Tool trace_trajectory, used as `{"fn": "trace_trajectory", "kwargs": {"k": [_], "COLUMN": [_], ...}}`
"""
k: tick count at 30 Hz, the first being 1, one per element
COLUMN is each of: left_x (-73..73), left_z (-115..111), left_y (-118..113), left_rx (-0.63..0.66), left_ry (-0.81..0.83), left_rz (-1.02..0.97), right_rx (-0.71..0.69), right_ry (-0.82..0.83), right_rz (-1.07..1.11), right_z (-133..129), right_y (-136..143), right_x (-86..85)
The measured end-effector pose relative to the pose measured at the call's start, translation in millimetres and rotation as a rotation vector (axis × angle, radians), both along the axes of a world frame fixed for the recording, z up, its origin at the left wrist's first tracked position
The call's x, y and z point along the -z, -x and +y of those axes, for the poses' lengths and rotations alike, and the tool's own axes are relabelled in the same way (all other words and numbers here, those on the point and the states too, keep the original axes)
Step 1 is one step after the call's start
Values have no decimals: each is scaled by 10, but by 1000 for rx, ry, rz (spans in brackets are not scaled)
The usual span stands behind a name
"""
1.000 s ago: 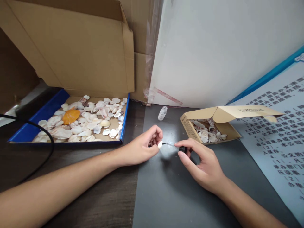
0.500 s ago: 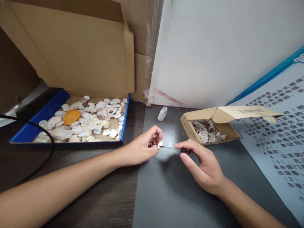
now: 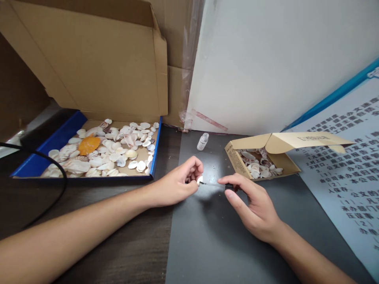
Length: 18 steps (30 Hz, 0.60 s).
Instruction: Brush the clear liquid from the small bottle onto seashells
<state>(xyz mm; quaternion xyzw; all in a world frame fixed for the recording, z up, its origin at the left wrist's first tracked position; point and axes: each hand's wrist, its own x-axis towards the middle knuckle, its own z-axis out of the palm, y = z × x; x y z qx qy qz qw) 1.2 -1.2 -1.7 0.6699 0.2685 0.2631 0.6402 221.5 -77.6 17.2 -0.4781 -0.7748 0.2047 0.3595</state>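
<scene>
Pinched in my left hand [image 3: 184, 182] is a small white shell [image 3: 199, 180], partly hidden by the fingers. My right hand [image 3: 251, 207] grips the black cap [image 3: 229, 187] of a thin applicator brush [image 3: 212, 184] between thumb and forefinger. The brush points left, and its dark tip is at the shell's face. Behind the hands, a small clear glass bottle [image 3: 202, 142] with a white label stands uncapped on the dark grey mat [image 3: 195, 244].
An open blue box [image 3: 157, 148] at the left holds many shells and an orange one [image 3: 89, 145]. A smaller cardboard box [image 3: 238, 162] with shells stands at the right, beside a printed sheet [image 3: 340, 173]. A black cable [image 3: 63, 181] curves at the left.
The brush tip has shifted very slightly on the shell. Both hands keep nearly the same place and hold.
</scene>
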Motion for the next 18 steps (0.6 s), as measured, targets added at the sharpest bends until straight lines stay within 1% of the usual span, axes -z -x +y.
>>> {"fn": "trace_trajectory", "kwargs": {"k": [4,9,14,18], "left_x": [11,11,4,-1], "left_z": [4,7,3,0], "left_y": [4,4,-1,0], "left_rx": [8,15,2,8], "left_ry": [-13,-8,-11,-5], "left_rz": [1,0,-1,15], "right_rx": [-12,30,-16,42], "right_ry": [-11,-46,-13,-45], "right_rz": [-8,-25,-24,-29], "right_z": [6,13,6,8], "right_y": [15,19,13,19], "right_x": [0,-3,-1,-7]}}
